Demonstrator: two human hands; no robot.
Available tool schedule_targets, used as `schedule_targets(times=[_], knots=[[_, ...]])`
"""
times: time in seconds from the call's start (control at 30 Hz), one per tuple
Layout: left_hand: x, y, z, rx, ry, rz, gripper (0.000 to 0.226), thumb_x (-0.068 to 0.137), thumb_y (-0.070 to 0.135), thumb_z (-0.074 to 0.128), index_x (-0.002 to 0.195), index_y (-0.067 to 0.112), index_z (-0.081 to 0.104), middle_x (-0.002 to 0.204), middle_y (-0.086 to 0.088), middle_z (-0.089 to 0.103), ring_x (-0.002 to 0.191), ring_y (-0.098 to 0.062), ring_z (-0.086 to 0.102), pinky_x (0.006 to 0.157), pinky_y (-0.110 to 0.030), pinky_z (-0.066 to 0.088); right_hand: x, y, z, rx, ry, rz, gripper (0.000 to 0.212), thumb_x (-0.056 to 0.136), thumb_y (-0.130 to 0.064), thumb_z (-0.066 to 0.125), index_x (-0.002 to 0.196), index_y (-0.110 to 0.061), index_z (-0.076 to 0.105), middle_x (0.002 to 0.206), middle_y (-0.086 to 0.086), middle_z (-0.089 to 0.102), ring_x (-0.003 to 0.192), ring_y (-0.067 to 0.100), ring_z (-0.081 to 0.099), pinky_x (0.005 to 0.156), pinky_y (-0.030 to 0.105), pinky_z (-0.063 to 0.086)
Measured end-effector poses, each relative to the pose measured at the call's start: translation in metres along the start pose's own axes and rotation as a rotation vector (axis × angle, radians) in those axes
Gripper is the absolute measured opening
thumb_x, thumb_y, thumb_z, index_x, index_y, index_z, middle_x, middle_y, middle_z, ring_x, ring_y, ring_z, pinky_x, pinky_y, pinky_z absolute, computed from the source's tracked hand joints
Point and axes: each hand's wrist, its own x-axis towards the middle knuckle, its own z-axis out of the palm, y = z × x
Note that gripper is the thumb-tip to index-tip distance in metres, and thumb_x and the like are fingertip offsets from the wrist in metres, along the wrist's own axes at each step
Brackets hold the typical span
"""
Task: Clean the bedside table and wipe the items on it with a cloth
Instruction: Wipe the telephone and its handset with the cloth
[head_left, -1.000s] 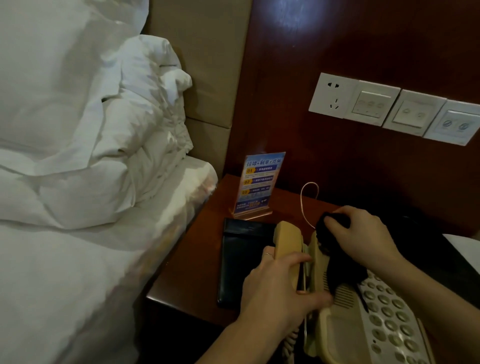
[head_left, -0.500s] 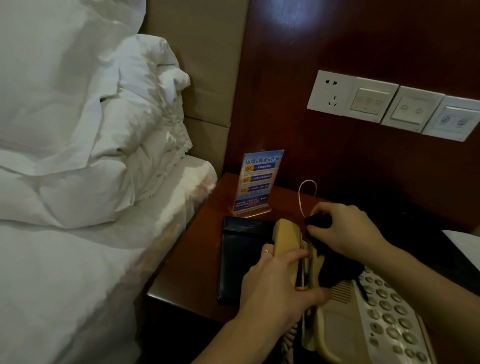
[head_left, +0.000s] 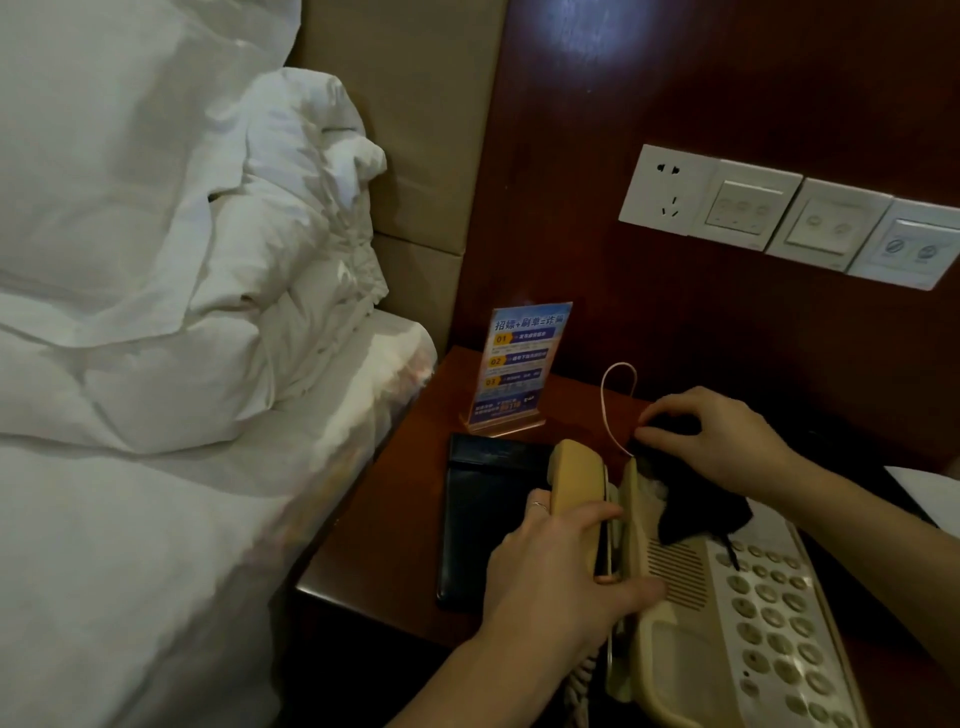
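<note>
Two hands busy at lower right: handset (head_left: 576, 499) is gripped by left hand (head_left: 558, 577), fingers curled round it. Dark cloth (head_left: 691, 499) is pinched by right hand (head_left: 727, 441) fingers on phone base (head_left: 727, 613). Thin cord (head_left: 615, 405) could be snagged and base dragged off tabletop (head_left: 395, 519).

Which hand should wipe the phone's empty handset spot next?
The right hand. It already holds the dark cloth on the phone base, while the left hand is busy holding the handset off it.

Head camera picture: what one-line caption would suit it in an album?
Left hand lifts the handset while the right hand wipes the phone cradle with a dark cloth.
</note>
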Motion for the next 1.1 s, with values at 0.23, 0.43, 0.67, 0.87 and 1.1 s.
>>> schedule_targets(times=[0.23,0.43,0.67,0.87,1.1], knots=[[0.0,0.0,-0.001,-0.012,0.005,0.014,0.071,0.076,0.065,0.075,0.139,0.056,0.045,0.145,0.013,0.031,0.123,-0.016,0.045,0.106,-0.031,0.038,-0.017,0.015,-0.018,-0.101,-0.293,-0.164,0.051,0.078,-0.068,0.058,0.128,-0.055,0.051,0.123,-0.029,0.055,0.11,-0.003,0.057,0.095,0.025,0.051],[0.001,-0.002,0.001,-0.019,0.005,0.017,0.068,0.075,0.067,0.074,0.136,0.058,0.045,0.139,0.014,0.031,0.107,-0.009,0.038,0.102,-0.03,0.039,-0.015,0.005,0.007,0.04,-0.083,-0.265,0.028,0.093,-0.049,0.057,0.118,-0.042,0.064,0.118,-0.023,0.06,0.109,-0.004,0.057,0.096,0.029,0.05],[0.003,-0.002,0.004,0.005,0.022,0.012,0.068,0.075,0.07,0.072,0.135,0.06,0.043,0.138,0.014,0.032,0.103,-0.009,0.038,0.102,-0.031,0.042,-0.008,0.02,-0.004,-0.079,-0.031,-0.102,0.026,0.094,-0.051,0.054,0.115,-0.04,0.064,0.109,-0.016,0.061,0.093,0.002,0.059,0.078,0.026,0.051],[0.002,-0.002,0.004,0.021,0.026,0.011,0.069,0.076,0.069,0.072,0.137,0.058,0.043,0.14,0.013,0.032,0.109,-0.013,0.044,0.104,-0.033,0.042,-0.005,0.016,-0.007,-0.016,-0.137,0.065,0.023,0.097,-0.05,0.053,0.105,-0.034,0.068,0.088,-0.008,0.07,0.066,0.007,0.067,0.061,0.028,0.057],[0.004,-0.004,0.005,0.018,0.015,0.0,0.069,0.076,0.069,0.072,0.137,0.057,0.043,0.14,0.013,0.031,0.121,-0.018,0.046,0.106,-0.035,0.042,-0.036,0.005,0.009,-0.067,-0.004,-0.044,0.049,0.096,-0.056,0.045,0.141,-0.038,0.038,0.146,-0.007,0.032,0.112,0.017,0.055,0.085,0.023,0.046]])
